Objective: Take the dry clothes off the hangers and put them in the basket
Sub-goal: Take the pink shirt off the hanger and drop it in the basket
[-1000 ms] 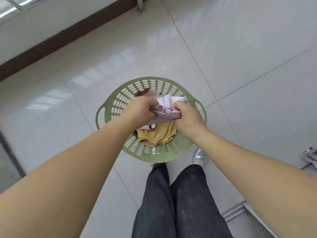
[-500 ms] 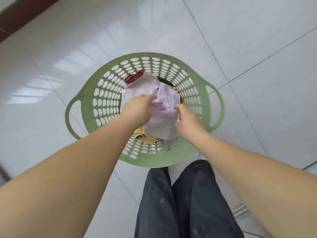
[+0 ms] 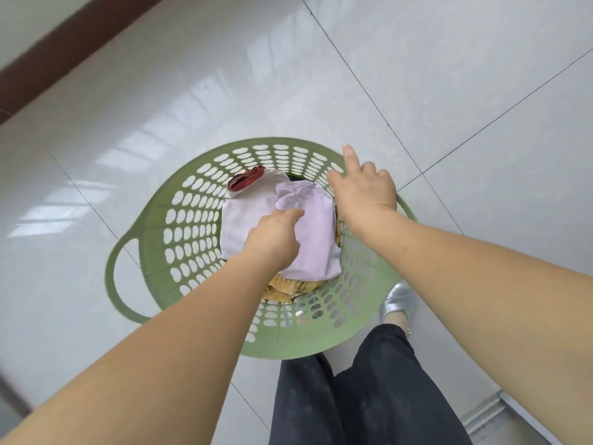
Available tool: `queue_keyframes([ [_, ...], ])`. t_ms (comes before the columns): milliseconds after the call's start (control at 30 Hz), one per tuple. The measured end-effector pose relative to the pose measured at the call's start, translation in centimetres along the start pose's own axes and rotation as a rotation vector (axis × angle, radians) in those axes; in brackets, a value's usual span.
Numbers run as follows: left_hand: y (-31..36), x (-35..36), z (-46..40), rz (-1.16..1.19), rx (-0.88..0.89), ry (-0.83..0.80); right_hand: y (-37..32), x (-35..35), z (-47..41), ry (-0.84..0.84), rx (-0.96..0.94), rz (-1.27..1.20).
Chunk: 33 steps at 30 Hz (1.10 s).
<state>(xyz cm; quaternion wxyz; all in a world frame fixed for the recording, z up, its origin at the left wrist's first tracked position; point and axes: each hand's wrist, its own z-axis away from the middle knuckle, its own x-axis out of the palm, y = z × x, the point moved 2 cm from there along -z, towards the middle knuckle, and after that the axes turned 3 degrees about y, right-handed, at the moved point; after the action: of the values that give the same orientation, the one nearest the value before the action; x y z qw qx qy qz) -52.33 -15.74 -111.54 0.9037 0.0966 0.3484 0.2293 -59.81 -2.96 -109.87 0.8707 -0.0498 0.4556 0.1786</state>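
Inside the round green perforated plastic basket (image 3: 192, 220), the soft, light lilac folded garment (image 3: 313, 232) lies under the left hand (image 3: 272, 236), fingers loosely curled, pressing without gripping; the right hand (image 3: 362, 191) is open, empty.

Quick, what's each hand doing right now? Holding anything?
Left hand: resting on the lilac garment in the basket; whether it grips cannot be told.
Right hand: open, fingers spread, holding nothing.

Both bare arms reach forward: the left hand (image 3: 272, 234) loosely curled, palm down; the right hand (image 3: 362, 187) farther off, forefinger extended.
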Motion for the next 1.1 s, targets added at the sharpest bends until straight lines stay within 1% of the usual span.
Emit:
queue_keyframes([
  [67,0.3,-0.3,-0.3,0.003,-0.005,0.004,0.3,-0.6,-1.2,-0.078,0.025,-0.029],
  [100,0.6,-0.4,-0.4,0.004,-0.006,-0.001,0.6,-0.8,-1.8,-0.088,0.014,-0.044],
  [200,1.4,-0.9,-0.8,0.0,-0.008,-0.01,1.8,-1.2,-3.5,-0.07,0.003,-0.086],
  [267,2.2,-1.3,-1.4,0.0,-0.019,-0.006,2.7,-1.7,-4.4,-0.057,0.033,-0.166],
  [400,4.3,-2.2,-2.2,0.026,-0.043,0.007,5.0,-3.8,-5.8,0.045,0.015,-0.26],
  [500,6.5,-3.0,-2.6,0.039,-0.061,0.026,8.0,-5.6,-7.0,0.07,0.091,-0.304],
  [533,7.3,-3.3,-2.8,0.044,-0.064,0.032,9.0,-6.2,-7.3,0.066,0.115,-0.317],
  [667,11.1,-4.8,-2.7,0.031,-0.043,0.048,12.8,-8.9,-7.8,0.076,0.059,-0.287],
  [800,15.5,-7.1,-1.7,-0.014,0.015,0.065,16.4,-11.6,-5.6,0.059,0.064,-0.302],
  [933,19.8,-10.4,0.1,-0.058,0.049,0.084,18.1,-13.9,-1.2,0.059,0.051,-0.377],
  [1100,24.8,-15.4,5.5,-0.01,0.155,0.208,19.3,-18.0,6.4,0.117,0.056,-0.552],
])
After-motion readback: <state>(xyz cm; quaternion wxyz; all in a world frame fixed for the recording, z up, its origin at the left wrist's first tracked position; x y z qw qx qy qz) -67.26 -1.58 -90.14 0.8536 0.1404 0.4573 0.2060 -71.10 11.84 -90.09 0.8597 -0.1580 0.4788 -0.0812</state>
